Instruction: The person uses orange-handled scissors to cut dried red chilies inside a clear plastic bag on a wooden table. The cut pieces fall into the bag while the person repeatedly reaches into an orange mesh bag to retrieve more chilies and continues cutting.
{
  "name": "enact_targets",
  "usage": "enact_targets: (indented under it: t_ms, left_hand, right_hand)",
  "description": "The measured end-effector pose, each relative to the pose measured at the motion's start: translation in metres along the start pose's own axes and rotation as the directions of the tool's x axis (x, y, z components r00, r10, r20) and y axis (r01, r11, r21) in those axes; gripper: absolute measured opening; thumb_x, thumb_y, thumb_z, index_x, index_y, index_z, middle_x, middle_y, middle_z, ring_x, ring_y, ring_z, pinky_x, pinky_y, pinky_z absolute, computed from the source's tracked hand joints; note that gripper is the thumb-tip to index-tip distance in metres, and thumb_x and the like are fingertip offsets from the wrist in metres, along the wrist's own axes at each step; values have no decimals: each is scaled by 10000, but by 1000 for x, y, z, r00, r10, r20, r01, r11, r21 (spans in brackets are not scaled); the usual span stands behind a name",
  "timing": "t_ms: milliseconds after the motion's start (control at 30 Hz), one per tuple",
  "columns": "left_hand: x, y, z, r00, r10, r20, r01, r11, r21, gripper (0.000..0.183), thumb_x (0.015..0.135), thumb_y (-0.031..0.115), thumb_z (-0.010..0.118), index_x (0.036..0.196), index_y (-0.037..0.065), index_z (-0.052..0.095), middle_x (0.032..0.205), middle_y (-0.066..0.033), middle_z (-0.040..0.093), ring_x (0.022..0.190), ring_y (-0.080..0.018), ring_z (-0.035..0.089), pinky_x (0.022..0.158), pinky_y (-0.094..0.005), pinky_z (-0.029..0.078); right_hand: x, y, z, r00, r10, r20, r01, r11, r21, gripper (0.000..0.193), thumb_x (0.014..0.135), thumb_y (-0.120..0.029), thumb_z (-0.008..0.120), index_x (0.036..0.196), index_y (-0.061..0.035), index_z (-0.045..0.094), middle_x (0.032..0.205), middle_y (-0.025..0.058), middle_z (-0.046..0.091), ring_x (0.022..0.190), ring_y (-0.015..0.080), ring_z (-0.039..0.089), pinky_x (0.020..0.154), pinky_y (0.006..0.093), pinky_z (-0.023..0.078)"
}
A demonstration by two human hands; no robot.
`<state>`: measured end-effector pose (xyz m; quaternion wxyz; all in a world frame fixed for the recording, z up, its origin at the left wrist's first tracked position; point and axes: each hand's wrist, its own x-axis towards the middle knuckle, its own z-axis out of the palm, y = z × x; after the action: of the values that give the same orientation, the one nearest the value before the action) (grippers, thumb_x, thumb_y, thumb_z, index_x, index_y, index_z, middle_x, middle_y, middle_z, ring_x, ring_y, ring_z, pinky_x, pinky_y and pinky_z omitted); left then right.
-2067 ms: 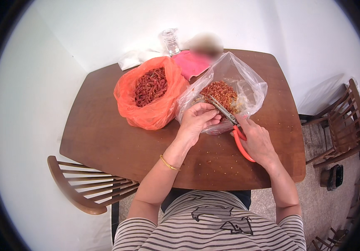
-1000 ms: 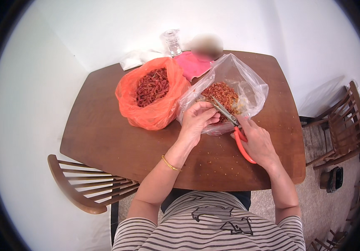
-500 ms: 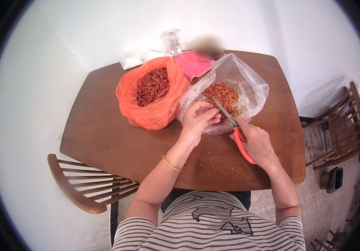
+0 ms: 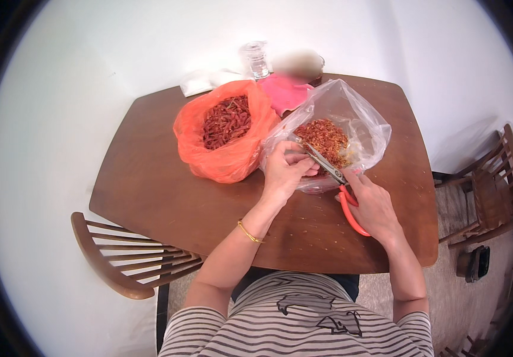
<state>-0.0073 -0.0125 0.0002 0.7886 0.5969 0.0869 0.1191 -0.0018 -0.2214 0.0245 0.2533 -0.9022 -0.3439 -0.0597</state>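
Note:
Scissors (image 4: 331, 171) with red handles are in my right hand (image 4: 376, 205), its fingers closed around the grips. Their blades reach to the fingertips of my left hand (image 4: 283, 172). That hand is closed in a pinch over the near left rim of a clear plastic bag (image 4: 374, 132); what it pinches is too small and hidden to make out. Inside the clear bag lies a heap of cut red dried chilies (image 4: 326, 138) with pale seeds. Left of it, an orange-red plastic bag (image 4: 194, 143) stands wide open, full of whole dried chilies (image 4: 223, 122).
Both bags rest on a brown wooden table (image 4: 143, 178), with small crumbs near its front edge. Behind them are a pink cloth (image 4: 283, 92), a clear glass vessel (image 4: 256, 62) and white paper or plastic (image 4: 200, 83). Wooden chairs stand at left (image 4: 113, 268) and right (image 4: 497, 184).
The scissors' blades have come closer to my left fingertips. My left fingers have curled a little more. The whole view has shifted slightly; the bags stay in place on the table.

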Motion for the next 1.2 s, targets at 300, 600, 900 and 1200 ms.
enact_targets:
  t_ms: [300,600,900,1200]
  left_hand:
    - [1,2,-5,1000,-25,-14,26,997,77,351,864,-20,661,1130,-51,434,888,-198,662,728,-221,701,624,-300,603]
    - [-33,53,4,975,63,215,-135,931,338,263,900,-2,542,1163,-6,540,1060,-97,641,734,-153,684,518,-237,515]
    - [84,117,-141,912,305,-273,87,506,858,163,840,110,592,898,-23,665,812,-170,702,711,-224,710,671,-365,568]
    - [138,81,-157,881,440,-171,273,-178,945,170,809,73,606,931,17,710,1001,-209,695,958,-325,684,790,-426,554]
  right_hand:
    - [2,-1,-5,993,71,90,-71,997,-3,373,874,-225,658,1194,-69,546,814,197,652,782,396,639,664,490,492]
    - [4,9,-5,992,122,-4,-122,990,72,373,862,-235,675,1179,-69,571,808,205,659,796,413,632,673,501,478]
    - [3,2,-9,997,77,-7,-76,993,91,353,845,-221,692,1132,-60,567,833,207,662,807,415,631,683,503,481]
    - [2,7,-5,993,119,19,-120,991,58,447,806,-201,745,1188,-50,569,831,208,671,806,397,650,715,475,503]
